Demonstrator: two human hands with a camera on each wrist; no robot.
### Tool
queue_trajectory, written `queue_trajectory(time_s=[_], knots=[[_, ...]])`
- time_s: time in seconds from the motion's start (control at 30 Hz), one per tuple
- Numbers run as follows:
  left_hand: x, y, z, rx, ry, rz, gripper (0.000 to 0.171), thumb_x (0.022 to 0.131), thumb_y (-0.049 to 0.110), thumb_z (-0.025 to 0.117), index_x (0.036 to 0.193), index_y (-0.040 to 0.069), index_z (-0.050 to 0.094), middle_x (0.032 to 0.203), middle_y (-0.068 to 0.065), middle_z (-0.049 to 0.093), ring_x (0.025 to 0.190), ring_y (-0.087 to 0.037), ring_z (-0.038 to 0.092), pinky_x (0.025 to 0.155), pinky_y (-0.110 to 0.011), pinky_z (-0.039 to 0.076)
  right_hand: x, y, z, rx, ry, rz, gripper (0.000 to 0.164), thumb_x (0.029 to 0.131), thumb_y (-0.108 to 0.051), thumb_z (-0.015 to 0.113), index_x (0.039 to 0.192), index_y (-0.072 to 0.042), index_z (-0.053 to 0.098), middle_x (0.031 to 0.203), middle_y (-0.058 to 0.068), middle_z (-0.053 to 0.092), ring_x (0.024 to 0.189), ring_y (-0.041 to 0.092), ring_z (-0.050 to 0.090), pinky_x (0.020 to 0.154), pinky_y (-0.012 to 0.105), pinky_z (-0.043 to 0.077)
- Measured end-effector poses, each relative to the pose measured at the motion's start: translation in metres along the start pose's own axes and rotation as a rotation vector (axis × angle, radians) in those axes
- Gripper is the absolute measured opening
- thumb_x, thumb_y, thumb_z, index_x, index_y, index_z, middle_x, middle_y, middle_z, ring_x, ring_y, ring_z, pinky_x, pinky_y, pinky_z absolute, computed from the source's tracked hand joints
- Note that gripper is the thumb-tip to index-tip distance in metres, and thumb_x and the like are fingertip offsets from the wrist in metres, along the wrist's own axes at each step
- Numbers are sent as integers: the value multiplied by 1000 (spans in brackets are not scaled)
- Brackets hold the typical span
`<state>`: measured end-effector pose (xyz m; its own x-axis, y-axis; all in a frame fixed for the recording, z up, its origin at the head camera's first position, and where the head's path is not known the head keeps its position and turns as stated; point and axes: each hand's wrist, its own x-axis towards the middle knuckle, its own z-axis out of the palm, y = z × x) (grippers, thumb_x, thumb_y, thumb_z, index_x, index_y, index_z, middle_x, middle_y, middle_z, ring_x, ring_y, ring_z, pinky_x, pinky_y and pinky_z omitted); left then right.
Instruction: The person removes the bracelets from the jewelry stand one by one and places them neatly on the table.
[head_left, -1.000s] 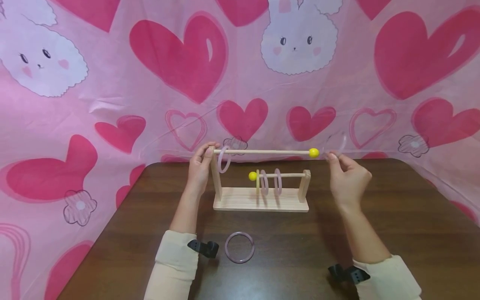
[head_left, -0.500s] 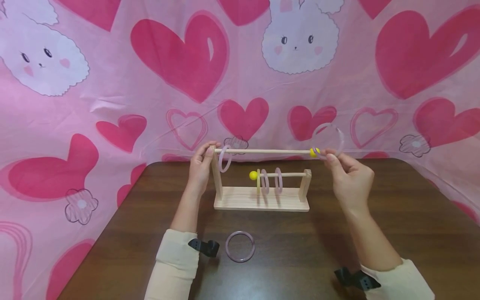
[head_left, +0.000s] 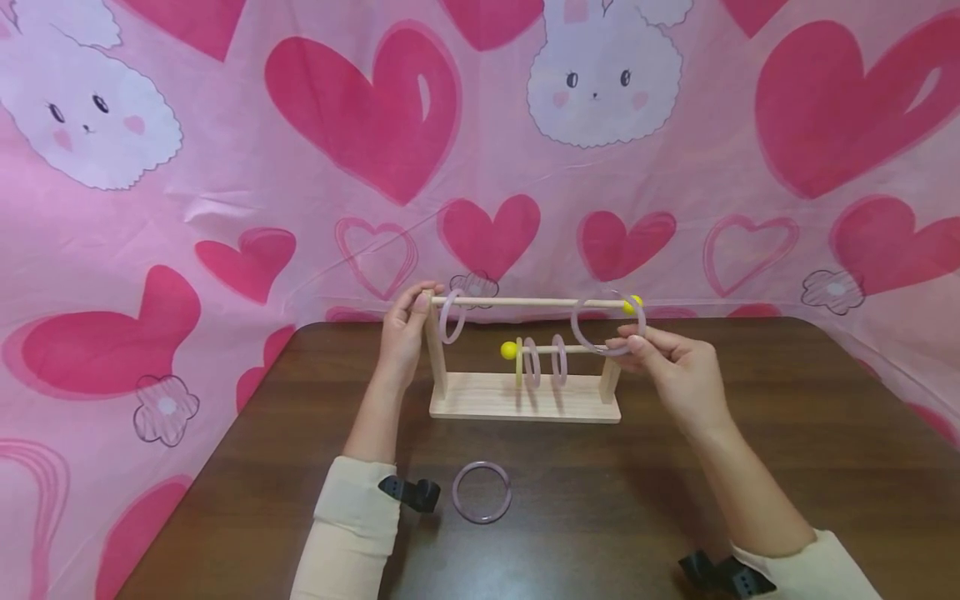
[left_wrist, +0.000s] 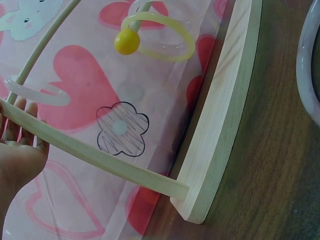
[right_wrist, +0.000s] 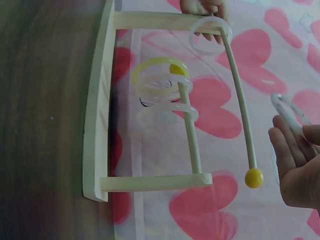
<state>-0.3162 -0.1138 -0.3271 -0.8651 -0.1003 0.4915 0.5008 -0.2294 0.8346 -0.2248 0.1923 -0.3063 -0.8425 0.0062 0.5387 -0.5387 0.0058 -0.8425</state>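
My left hand point(head_left: 405, 329) grips the top of the tall post of a wooden two-rod stand point(head_left: 480, 406), thumb in front and fingers behind. Between thumb and fingers, my right hand point(head_left: 678, 367) pinches a translucent purple ring point(head_left: 574, 321). In the head view that ring overlaps the upper rod point(head_left: 525, 302) near its yellow end ball point(head_left: 634, 304); the right wrist view shows the held ring point(right_wrist: 287, 112) beside the rod, not around it. One pale purple ring point(head_left: 444, 325) hangs on the upper rod by the left hand. The lower rod carries a yellow ring point(head_left: 519, 367) and two pale purple rings.
Another purple ring point(head_left: 482, 522) lies flat on the dark wooden table point(head_left: 585, 500), in front of the stand. A yellow ball point(head_left: 509, 351) caps the lower rod's left end. Behind the table hangs a pink cloth point(head_left: 495, 175) with hearts and rabbits.
My right hand, with the purple ring, has moved left and a little down, from beyond the upper rod's yellow ball to overlap the rod. The left hand keeps its place on the post.
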Motion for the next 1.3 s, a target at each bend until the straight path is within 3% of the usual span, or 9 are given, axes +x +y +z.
queue_trajectory(time_s=[0.07, 0.13, 0.33, 0.7, 0.8, 1.03, 1.3], knots=[[0, 0, 0, -6, 0, -1, 29, 97, 12, 47, 117, -8, 53, 102, 2, 66, 96, -13, 58, 93, -32, 40, -1, 2, 0, -2, -47, 28, 14, 89, 1, 57, 97, -4, 68, 83, 1, 71, 77, 13, 68, 69, 28, 52], [0, -1, 0, -12, 1, -1, 27, 97, 11, 47, 116, -6, 55, 102, 3, 66, 99, -16, 58, 93, -32, 40, -1, 4, 0, -7, -85, 66, 13, 90, 0, 57, 99, 3, 66, 84, 2, 71, 77, 13, 67, 69, 29, 52], [0, 0, 0, 12, -1, -5, 26, 96, 13, 48, 115, -4, 55, 105, 0, 65, 108, -20, 54, 97, -33, 37, -1, 8, 3, -45, -187, 182, 31, 91, -3, 56, 107, 24, 52, 83, 3, 71, 77, 13, 68, 69, 30, 53], [0, 2, 1, 21, 18, -23, 24, 96, 11, 48, 114, -4, 55, 108, -7, 65, 109, -19, 53, 97, -34, 37, 0, 17, 7, -120, -378, 343, 30, 91, -3, 56, 107, 22, 53, 90, 24, 66, 75, 19, 68, 70, 34, 54], [0, 1, 0, 20, 13, -17, 24, 96, 11, 48, 114, -4, 55, 109, -9, 64, 107, -17, 54, 97, -34, 37, -1, 18, 8, -147, -431, 366, 31, 90, -4, 58, 108, 20, 54, 90, 25, 66, 73, 23, 68, 70, 35, 54], [0, 0, 0, 15, 11, -4, 23, 97, 10, 47, 113, -4, 56, 102, 4, 65, 105, -14, 54, 97, -33, 37, -3, 23, 9, -133, -551, 426, 34, 90, -4, 58, 112, 22, 52, 94, 26, 65, 75, 27, 67, 69, 39, 53], [-1, 2, 1, 19, 14, -17, 25, 97, 11, 47, 115, -5, 54, 104, 0, 65, 107, -15, 54, 97, -34, 37, -5, 28, 13, -184, -714, 451, 22, 90, 0, 55, 101, 19, 59, 86, 24, 65, 68, 20, 65, 66, 46, 53]])
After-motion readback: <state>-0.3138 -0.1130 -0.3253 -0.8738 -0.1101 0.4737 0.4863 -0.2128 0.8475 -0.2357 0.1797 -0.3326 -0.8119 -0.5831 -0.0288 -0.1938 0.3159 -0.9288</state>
